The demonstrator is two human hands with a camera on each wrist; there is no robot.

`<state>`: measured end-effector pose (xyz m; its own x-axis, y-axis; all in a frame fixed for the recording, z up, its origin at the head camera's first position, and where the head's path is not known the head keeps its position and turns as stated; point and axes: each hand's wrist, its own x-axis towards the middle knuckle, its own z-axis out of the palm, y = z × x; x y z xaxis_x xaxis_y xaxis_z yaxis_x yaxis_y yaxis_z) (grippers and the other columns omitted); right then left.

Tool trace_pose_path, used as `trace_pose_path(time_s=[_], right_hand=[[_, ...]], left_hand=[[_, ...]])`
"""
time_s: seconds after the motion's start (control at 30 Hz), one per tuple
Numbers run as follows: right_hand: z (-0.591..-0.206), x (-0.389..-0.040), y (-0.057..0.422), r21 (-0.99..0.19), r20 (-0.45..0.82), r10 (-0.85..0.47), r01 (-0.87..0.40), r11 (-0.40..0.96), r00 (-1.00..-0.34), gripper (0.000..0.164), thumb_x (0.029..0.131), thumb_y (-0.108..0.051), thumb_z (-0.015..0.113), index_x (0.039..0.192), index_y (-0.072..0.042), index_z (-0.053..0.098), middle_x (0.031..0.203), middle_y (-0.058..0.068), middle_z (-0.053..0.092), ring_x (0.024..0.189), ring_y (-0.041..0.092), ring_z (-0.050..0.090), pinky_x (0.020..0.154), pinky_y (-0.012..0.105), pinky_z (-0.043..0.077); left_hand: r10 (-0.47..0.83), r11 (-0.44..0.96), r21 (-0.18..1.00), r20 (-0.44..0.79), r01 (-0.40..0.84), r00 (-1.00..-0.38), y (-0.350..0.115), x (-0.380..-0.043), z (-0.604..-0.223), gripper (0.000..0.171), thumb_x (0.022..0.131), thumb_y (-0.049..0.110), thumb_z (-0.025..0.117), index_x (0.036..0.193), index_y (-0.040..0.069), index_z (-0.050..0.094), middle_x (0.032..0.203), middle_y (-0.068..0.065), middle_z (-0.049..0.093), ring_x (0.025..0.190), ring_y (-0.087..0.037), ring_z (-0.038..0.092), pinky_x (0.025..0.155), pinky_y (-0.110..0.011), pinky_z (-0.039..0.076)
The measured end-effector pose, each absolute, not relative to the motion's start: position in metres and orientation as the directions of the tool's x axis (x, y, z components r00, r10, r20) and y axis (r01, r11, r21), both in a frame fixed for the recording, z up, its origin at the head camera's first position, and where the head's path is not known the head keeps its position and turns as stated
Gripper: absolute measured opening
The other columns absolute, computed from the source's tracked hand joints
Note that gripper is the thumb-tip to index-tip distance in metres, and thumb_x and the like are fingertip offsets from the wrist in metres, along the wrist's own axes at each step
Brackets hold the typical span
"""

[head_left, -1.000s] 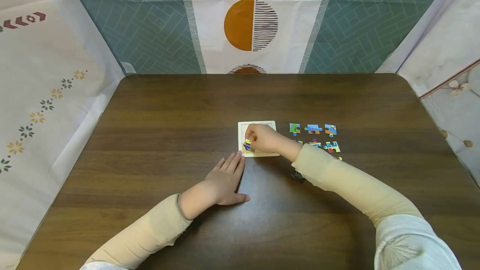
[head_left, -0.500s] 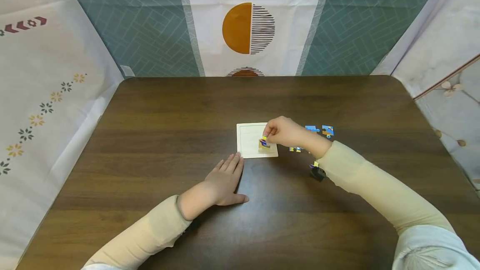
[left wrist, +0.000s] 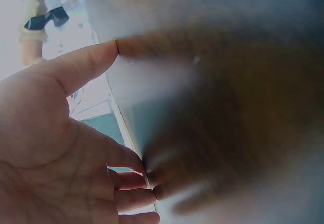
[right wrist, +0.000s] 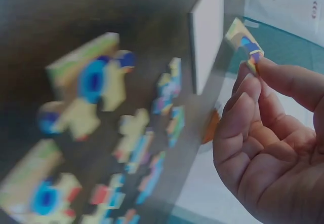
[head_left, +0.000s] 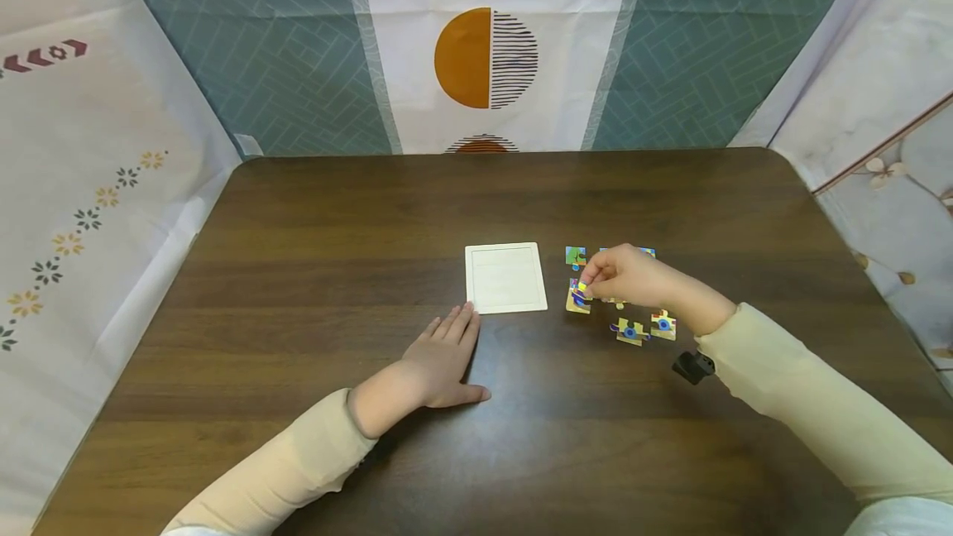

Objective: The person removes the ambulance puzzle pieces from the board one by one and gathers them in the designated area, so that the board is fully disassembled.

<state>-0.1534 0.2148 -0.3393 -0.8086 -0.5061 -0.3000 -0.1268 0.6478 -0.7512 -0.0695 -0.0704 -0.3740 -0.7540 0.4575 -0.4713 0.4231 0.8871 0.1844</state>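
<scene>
My right hand [head_left: 633,275] pinches a jigsaw puzzle piece [right wrist: 244,40] between thumb and fingertips. The piece is yellow and blue, and the right wrist view shows it lifted off the table. Flat on the tabletop, my left hand [head_left: 432,366] lies with its fingers spread. Its fingertips reach the near left corner of a pale square puzzle board [head_left: 506,275], which bears no pieces. Around and below my right hand lie several loose pieces, among them a green one [head_left: 575,256] and two with blue circles, a left one [head_left: 629,332] and a right one [head_left: 664,324]. My right hand covers part of the group.
The dark wooden table [head_left: 335,230] extends on all sides of the board. A patterned cloth [head_left: 491,56] hangs behind its far edge, with pale cloths at left and right. A small black device [head_left: 693,366] sits at my right wrist.
My right hand has carried the pinched puzzle piece from above the board rightward to beside the loose pieces, uncovering the whole board. My left hand has stayed in place.
</scene>
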Motion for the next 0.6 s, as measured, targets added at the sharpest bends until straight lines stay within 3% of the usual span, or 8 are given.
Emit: trace_pose_path(time_s=[0.2,0.6], right_hand=[[-0.354,-0.149,0.224,-0.782,-0.355,-0.514,-0.053,0.621,-0.781,0.017,0.086,-0.002,0.063,0.101,0.006,0.06,0.075,0.006,0.065,0.06,0.016,0.05,0.056,0.029,0.047],[-0.375,-0.145,0.227,-0.75,-0.334,-0.501,-0.097,0.655,-0.799,0.015,0.085,0.0,0.063,0.099,0.005,0.063,0.076,0.005,0.067,0.065,0.015,0.055,0.059,0.029,0.045]], left_hand=[[0.452,0.89,0.177,-0.468,0.42,-0.759,-0.071,-0.069,-0.374,0.098,0.086,0.06,0.058,0.152,0.002,0.013,0.16,-0.014,0.001,0.147,-0.028,0.006,0.118,-0.043,0.013],[0.449,0.89,0.166,-0.472,0.424,-0.759,-0.07,-0.069,-0.373,0.098,0.086,0.06,0.057,0.152,0.003,0.013,0.16,-0.013,0.002,0.148,-0.027,0.006,0.118,-0.043,0.014]])
